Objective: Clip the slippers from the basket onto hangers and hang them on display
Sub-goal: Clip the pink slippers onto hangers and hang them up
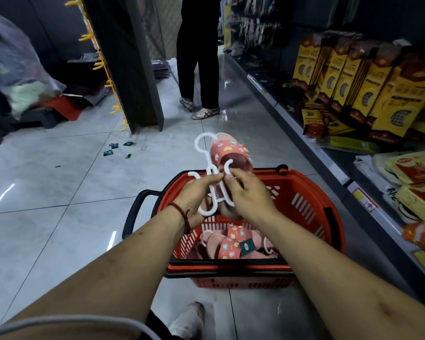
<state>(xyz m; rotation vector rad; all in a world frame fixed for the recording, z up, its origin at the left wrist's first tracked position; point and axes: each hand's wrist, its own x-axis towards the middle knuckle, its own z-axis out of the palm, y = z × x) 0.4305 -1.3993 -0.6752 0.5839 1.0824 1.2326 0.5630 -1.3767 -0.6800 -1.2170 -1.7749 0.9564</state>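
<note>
**Both Hands Out Front, Fingertips Meeting**

Your two bare forearms reach straight ahead and converge. Your left hand, with a red cord round its wrist, curls round a white hanger, thumb and forefinger pinching it. Your right hand, back turned up, pinches the same hanger just beside them, the two hands' fingertips almost touching.

I count one red basket, one white hanger, one pink slipper above the basket, and at least two more slippers inside it; the pile hides the exact number. Four dark green tags on the floor. One other person. Yellow boxes: too blurred to count.
</note>
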